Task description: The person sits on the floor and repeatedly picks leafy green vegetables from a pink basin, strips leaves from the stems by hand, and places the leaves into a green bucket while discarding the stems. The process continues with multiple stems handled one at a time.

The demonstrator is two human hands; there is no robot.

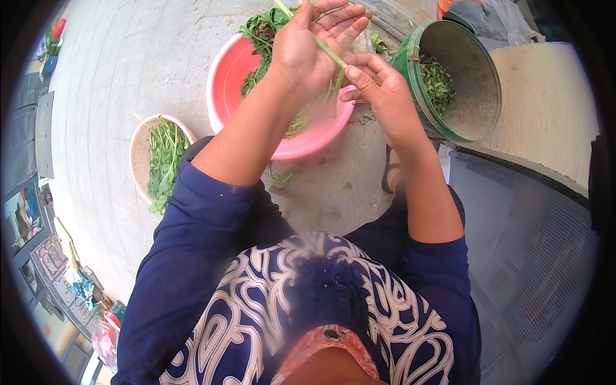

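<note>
A green plant stem (330,52) runs slantwise across the palm of my left hand (308,45), whose thumb lies against it near the top edge while the other fingers spread out. My right hand (382,91) pinches the stem's lower end between thumb and forefinger, with thin green strips hanging there. Beneath both hands stands a pink plastic basin (224,91) with leafy greens (262,48) at its left side and more plant pieces at the bottom, partly hidden by my left forearm.
A pale pink basket (139,163) of leafy stems (166,159) stands at the left. On the right, a green bucket (474,86) holds leaves (435,84). Plant scraps (281,178) lie on the concrete floor. A grey ribbed panel (524,216) is beside my right arm.
</note>
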